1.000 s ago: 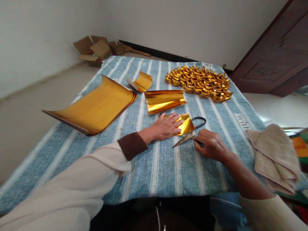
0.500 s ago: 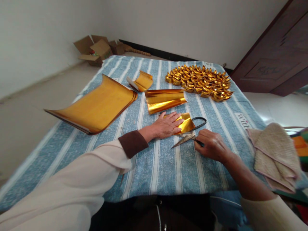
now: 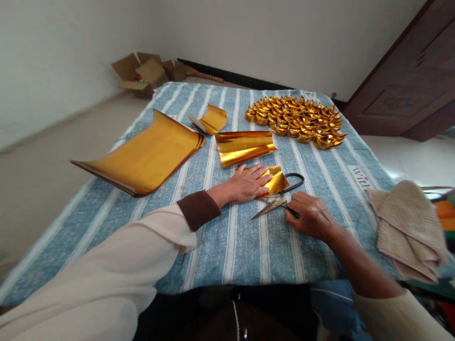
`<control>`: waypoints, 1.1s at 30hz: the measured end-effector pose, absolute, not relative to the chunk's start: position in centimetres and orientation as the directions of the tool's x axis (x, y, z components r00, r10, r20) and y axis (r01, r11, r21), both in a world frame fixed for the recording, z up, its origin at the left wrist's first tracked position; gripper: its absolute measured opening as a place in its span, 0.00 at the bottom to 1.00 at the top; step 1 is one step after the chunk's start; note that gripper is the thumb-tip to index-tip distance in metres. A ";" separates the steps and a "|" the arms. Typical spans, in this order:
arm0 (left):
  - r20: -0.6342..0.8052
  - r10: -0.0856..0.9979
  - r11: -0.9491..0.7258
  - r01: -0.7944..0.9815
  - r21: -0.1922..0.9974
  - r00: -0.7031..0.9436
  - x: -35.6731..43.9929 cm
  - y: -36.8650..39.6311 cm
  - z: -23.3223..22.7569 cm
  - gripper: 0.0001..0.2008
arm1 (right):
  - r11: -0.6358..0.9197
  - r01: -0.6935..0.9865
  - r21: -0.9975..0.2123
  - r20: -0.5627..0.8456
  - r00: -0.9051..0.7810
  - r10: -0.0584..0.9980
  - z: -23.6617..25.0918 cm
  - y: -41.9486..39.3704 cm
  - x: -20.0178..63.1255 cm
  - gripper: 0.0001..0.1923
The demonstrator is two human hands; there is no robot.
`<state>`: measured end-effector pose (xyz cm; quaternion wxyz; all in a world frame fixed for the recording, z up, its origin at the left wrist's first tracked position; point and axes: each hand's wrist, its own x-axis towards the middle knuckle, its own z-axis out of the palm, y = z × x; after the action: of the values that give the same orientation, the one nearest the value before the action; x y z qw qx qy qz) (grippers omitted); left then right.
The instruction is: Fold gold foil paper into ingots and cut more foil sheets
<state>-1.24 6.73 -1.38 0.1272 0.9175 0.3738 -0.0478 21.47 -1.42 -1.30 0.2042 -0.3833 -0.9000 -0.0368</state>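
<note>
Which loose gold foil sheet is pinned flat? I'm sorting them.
The small gold foil sheet under the left hand, beside the scissors; the others lie curled and untouched.

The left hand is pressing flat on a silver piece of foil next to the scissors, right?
Not quite. The head view shows the left hand pressing flat on a gold piece of foil, not a silver one. It does lie next to the scissors, which the right hand touches.
</note>
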 end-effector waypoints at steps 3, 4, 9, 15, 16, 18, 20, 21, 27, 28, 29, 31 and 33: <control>-0.178 0.679 -0.684 0.702 0.199 0.712 -1.2 6.8 -1.5 0.28 | 0.700 0.708 -0.088 0.401 -0.618 0.676 -1.4 -1.1 21.1 0.11; -0.177 0.680 -0.682 0.703 0.202 0.711 -1.2 6.8 -1.5 0.27 | 0.701 0.708 -0.090 0.403 -0.617 0.676 -1.5 -1.0 20.8 0.11; -0.172 0.680 -0.675 0.701 0.233 0.712 -1.2 6.8 -1.6 0.27 | 0.704 0.705 -0.088 0.400 -0.622 0.673 -1.4 -0.7 19.9 0.11; -0.184 0.680 -0.670 0.704 0.237 0.709 -1.2 6.8 -1.5 0.27 | 0.718 0.691 -0.079 0.385 -0.644 0.661 -1.4 -1.3 20.4 0.11; -0.187 0.678 -0.672 0.702 0.236 0.711 -1.2 6.7 -1.4 0.27 | 0.718 0.692 -0.075 0.385 -0.644 0.661 -1.5 -1.4 20.4 0.11; -0.191 0.677 -0.671 0.703 0.236 0.711 -1.1 6.7 -1.2 0.27 | 0.713 0.698 -0.065 0.385 -0.642 0.663 -1.5 -1.3 20.4 0.10; -0.194 0.675 -0.671 0.701 0.241 0.712 -1.1 6.7 -1.0 0.27 | 0.712 0.701 -0.054 0.392 -0.641 0.660 -1.5 -1.2 20.0 0.11; -0.192 0.671 -0.675 0.697 0.243 0.716 -1.2 6.7 -0.9 0.27 | 0.713 0.700 -0.051 0.398 -0.640 0.657 -1.5 -1.1 19.8 0.11; -0.192 0.666 -0.685 0.693 0.226 0.721 -1.2 6.7 -0.8 0.26 | 0.721 0.690 -0.064 0.399 -0.645 0.652 -1.5 -1.1 19.1 0.11; -0.196 0.670 -0.681 0.698 0.222 0.716 -1.2 6.7 -0.9 0.26 | 0.720 0.690 -0.064 0.399 -0.644 0.653 -1.5 -1.3 19.1 0.11; -0.200 0.672 -0.679 0.701 0.220 0.713 -1.2 6.7 -0.9 0.27 | 0.718 0.693 -0.064 0.401 -0.641 0.654 -1.4 -1.4 19.1 0.11; -0.204 0.672 -0.677 0.702 0.223 0.712 -1.1 6.7 -1.0 0.27 | 0.709 0.703 -0.061 0.409 -0.630 0.660 -1.4 -1.6 19.1 0.11; -0.196 0.669 -0.678 0.696 0.235 0.717 -1.2 6.8 -1.1 0.27 | 0.700 0.712 -0.059 0.420 -0.618 0.664 -1.4 -1.6 18.9 0.12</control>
<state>-1.17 6.76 -1.07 0.1476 0.9148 0.3731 -0.0471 18.90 -1.58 -1.40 0.2099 -0.3832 -0.8977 -0.0567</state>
